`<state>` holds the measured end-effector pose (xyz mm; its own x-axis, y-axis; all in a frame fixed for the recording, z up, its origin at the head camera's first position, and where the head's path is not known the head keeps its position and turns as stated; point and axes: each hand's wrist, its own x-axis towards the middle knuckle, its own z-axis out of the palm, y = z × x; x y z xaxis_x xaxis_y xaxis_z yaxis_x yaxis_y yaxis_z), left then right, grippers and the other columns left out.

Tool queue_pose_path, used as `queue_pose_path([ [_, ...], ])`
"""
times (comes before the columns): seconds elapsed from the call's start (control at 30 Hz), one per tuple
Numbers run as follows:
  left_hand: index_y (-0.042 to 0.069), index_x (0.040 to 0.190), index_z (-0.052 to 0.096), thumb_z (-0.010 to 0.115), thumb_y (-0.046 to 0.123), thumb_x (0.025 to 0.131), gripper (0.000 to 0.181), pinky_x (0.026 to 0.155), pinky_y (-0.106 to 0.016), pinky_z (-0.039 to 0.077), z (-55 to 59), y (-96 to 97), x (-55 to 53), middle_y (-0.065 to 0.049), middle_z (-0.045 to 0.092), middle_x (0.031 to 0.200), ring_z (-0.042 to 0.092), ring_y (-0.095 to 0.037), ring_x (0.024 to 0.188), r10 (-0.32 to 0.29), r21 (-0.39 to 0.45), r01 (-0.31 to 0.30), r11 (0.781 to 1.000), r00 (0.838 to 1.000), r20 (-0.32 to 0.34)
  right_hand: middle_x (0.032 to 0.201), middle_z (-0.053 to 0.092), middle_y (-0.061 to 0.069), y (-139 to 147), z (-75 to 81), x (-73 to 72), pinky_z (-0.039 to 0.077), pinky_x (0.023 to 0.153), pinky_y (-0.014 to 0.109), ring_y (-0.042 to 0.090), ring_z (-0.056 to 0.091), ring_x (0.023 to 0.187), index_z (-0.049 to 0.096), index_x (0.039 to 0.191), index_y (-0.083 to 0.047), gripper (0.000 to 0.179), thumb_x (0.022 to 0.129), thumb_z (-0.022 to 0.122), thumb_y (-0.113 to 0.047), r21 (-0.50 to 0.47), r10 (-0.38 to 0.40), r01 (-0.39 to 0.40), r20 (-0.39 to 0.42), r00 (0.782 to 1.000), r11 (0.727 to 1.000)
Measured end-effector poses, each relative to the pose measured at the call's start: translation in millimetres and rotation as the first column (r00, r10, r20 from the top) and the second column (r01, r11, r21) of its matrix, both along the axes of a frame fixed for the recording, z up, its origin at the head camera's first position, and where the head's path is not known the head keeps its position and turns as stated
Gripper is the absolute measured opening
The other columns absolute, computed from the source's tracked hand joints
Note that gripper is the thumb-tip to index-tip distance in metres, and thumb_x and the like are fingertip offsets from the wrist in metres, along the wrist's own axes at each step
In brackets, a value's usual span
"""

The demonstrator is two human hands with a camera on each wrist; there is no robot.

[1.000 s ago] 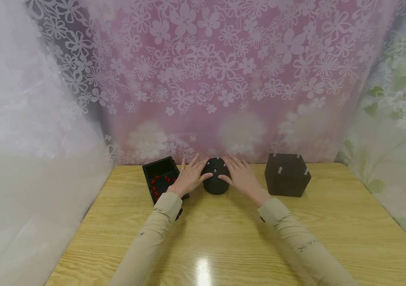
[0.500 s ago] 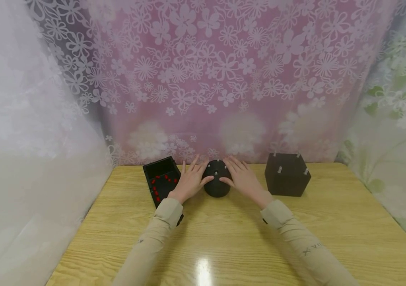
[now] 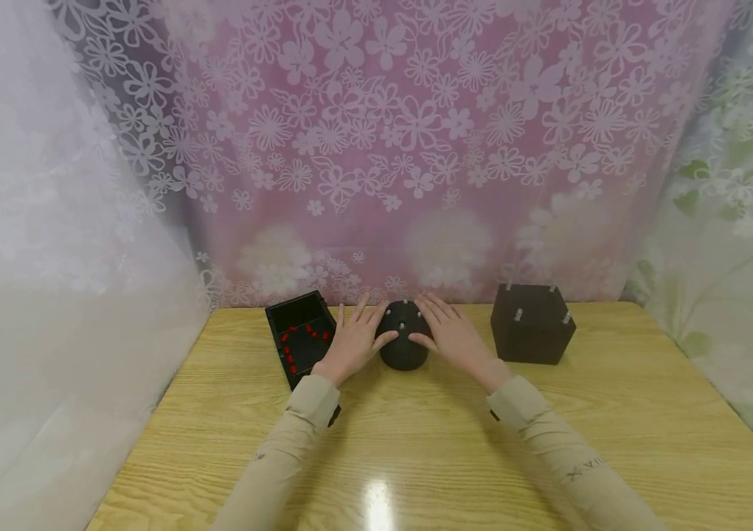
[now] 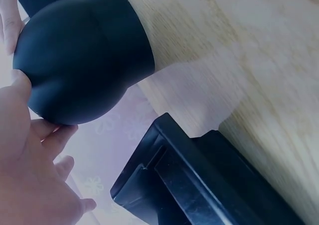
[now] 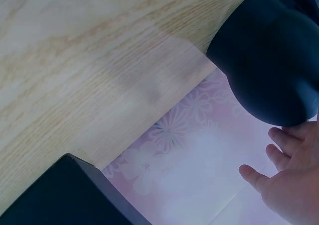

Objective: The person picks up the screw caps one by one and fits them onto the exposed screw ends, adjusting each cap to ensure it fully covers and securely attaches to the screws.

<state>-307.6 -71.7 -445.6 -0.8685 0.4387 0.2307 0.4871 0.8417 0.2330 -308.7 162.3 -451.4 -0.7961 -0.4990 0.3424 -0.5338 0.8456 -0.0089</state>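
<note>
In the head view a black round-topped object with several small pale pegs on top stands in the middle of the table's far part. My left hand lies along its left side and my right hand along its right, fingers extended forward and thumbs on the near side. In the left wrist view its bulging body narrows to a smooth collar, with thumb and fingers touching the bulge. The right wrist view has the right fingers spread against the rounded part. Whether its base touches the table is unclear.
Left of the left hand lies an open black tray with red marks inside. A black block with several pale pegs on top stands at the right. Floral curtains hang behind the wooden table and at both sides.
Both hands and the round-topped object between them have shifted slightly toward me and a touch to the right. The tray and the block have stayed in place.
</note>
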Motion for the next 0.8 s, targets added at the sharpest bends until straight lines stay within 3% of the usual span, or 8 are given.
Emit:
queue_pose_path([
  [0.3, 0.02, 0.163, 0.024, 0.043, 0.057, 0.103, 0.073, 0.122, -0.065, 0.004, -1.3, 0.3, 9.8, -0.006, 0.04, 0.16, 0.007, -0.024, 0.157, 0.015, 0.003, -0.015, 1.0, 1.0, 0.006, 0.161, 0.034, 0.018, 0.3, -1.2, 7.1, 0.032, 0.117, 0.059, 0.034, 0.031, 0.15, 0.034, 0.158, -0.002, 0.078, 0.101, 0.055, -0.052, -0.025, 0.015, -0.015, 0.02, 1.0, 1.0],
  [0.5, 0.018, 0.162, 0.027, 0.043, 0.056, 0.103, 0.071, 0.121, -0.066, 0.006, -2.0, 2.6, 16.6, -0.006, 0.042, 0.159, 0.008, -0.024, 0.157, 0.02, 0.001, -0.02, 1.0, 0.999, -0.026, 0.161, 0.034, 0.018, 3.2, -3.9, 11.1, 0.033, 0.116, 0.059, 0.034, 0.031, 0.15, 0.035, 0.157, -0.001, 0.082, 0.101, 0.04, -0.061, -0.033, 0.024, -0.023, 0.004, 1.0, 0.999],
  [0.8, 0.017, 0.161, 0.029, 0.046, 0.054, 0.103, 0.071, 0.121, -0.067, 0.008, -4.2, 5.0, 23.2, -0.007, 0.044, 0.158, 0.015, -0.027, 0.156, 0.015, 0.032, -0.014, 0.999, 0.999, -0.04, 0.161, 0.035, 0.019, 3.3, -1.6, 19.2, 0.034, 0.115, 0.059, 0.033, 0.034, 0.149, 0.032, 0.158, -0.002, 0.08, 0.1, 0.059, -0.05, -0.037, 0.02, -0.02, 0.004, 1.0, 0.999],
])
